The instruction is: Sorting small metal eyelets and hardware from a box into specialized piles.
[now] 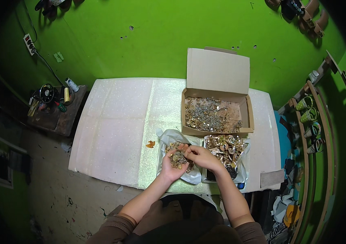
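Note:
My left hand (172,170) is cupped palm up over a white plastic-lined container (170,135), holding a heap of small metal ornaments (178,158) in silver and gold tones. From the right, my right hand (202,157) reaches in with its fingers pinched at the edge of that heap; whatever lies between the fingertips is too small to make out. More metal pieces show in the lined container around the left hand. Just right of my right hand, a second lined container (244,164) is filled with shiny buckle-like pieces (225,147) and a black beaded-looking clump (231,172).
Behind the containers stands a cardboard box (218,132) with its lid up, small silver and gold pieces inside. An orange-brown scrap (150,144) lies on the glittery white table covering (112,118). Sandals (309,114) hang on a right-hand rack; a small side table (55,120) holds thread spools.

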`<act>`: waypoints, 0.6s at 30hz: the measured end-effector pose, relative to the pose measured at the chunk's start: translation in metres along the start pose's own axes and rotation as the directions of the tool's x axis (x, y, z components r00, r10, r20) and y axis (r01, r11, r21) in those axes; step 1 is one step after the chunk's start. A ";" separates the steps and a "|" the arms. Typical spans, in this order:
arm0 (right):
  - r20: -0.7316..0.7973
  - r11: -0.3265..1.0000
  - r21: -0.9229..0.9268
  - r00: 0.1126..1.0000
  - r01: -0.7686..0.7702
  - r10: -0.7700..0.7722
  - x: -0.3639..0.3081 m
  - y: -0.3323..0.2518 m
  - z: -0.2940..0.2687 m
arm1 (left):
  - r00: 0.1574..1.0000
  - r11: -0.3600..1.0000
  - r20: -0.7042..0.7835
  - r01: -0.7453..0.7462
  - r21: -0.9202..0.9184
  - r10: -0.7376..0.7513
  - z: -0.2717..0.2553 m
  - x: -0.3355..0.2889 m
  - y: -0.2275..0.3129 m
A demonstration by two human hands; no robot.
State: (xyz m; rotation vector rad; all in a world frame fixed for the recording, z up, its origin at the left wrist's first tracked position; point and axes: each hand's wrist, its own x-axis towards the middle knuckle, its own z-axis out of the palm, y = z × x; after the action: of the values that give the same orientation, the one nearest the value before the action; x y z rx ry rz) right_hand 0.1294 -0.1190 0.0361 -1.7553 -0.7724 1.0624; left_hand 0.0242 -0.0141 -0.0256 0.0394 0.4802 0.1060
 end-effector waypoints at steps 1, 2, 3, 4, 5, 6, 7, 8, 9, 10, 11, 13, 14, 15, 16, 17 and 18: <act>0.001 1.000 0.000 1.000 0.000 0.000 0.000 0.000 0.000 | 1.000 1.000 0.000 -0.001 0.000 0.001 0.000 0.001 0.000; -0.018 1.000 0.019 1.000 0.012 -0.012 0.000 0.001 0.001 | 1.000 1.000 0.001 0.002 -0.012 -0.002 -0.001 0.002 0.001; -0.037 0.999 0.038 0.999 0.024 -0.023 0.000 0.001 0.001 | 1.000 1.000 0.002 0.004 -0.023 -0.004 -0.001 0.002 0.001; -0.037 0.999 0.038 0.999 0.024 -0.023 0.000 0.000 0.001 | 1.000 1.000 0.001 0.004 -0.023 -0.004 -0.002 0.004 0.001; -0.054 1.000 0.019 0.998 0.025 -0.024 -0.001 -0.001 0.002 | 1.000 0.999 0.014 0.002 -0.051 -0.001 -0.002 0.006 0.002; -0.072 1.000 0.000 0.997 0.025 -0.025 -0.001 -0.002 0.002 | 1.000 0.997 0.026 0.000 -0.079 0.002 -0.003 0.007 0.002; -0.072 1.000 0.002 0.997 0.025 -0.025 -0.001 0.000 0.005 | 1.000 0.997 0.025 0.001 -0.078 0.001 -0.003 0.007 0.003; -0.131 0.996 -0.014 0.987 0.087 -0.088 -0.001 0.003 0.007 | 1.000 0.997 0.008 -0.012 -0.081 0.013 0.002 0.006 0.003; -0.189 0.989 -0.033 0.970 0.147 -0.151 -0.002 0.006 0.009 | 1.000 0.996 -0.008 -0.025 -0.083 0.024 0.007 0.006 0.004; -0.191 0.989 -0.032 0.970 0.147 -0.150 -0.003 0.007 0.010 | 1.000 0.996 -0.009 -0.023 -0.081 0.023 0.009 0.007 0.004; -0.194 0.988 -0.049 0.969 0.150 -0.156 -0.005 0.008 0.011 | 0.999 0.996 -0.020 -0.039 -0.079 0.037 0.011 0.008 0.004; -0.197 0.986 -0.065 0.967 0.153 -0.163 -0.008 0.004 0.011 | 0.998 0.996 -0.033 -0.055 -0.076 0.052 0.013 0.007 0.003; -0.153 0.992 -0.073 0.981 0.106 -0.116 -0.010 -0.002 0.010 | 0.998 0.996 -0.030 -0.050 -0.074 0.048 0.014 0.006 0.003; -0.110 0.995 -0.084 0.992 0.058 -0.067 -0.011 -0.004 0.009 | 0.999 0.996 -0.027 -0.045 -0.073 0.044 0.014 0.005 0.003; -0.111 0.995 -0.083 0.992 0.059 -0.068 -0.010 -0.003 0.009 | 0.999 0.996 -0.027 -0.045 -0.072 0.043 0.014 0.005 0.003; -0.119 0.995 -0.077 0.991 0.057 -0.066 -0.010 -0.002 0.009 | 0.999 0.996 -0.029 -0.041 -0.073 0.039 0.014 0.005 0.003; -0.127 0.996 -0.072 0.990 0.055 -0.064 -0.010 -0.002 0.009 | 0.999 0.997 -0.031 -0.037 -0.075 0.034 0.014 0.005 0.002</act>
State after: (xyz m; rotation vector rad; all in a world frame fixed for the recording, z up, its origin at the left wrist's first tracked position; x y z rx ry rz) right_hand 0.1170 -0.1233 0.0391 -1.8278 -0.7831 0.8831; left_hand 0.0351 -0.0115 -0.0153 -0.0277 0.5047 0.1597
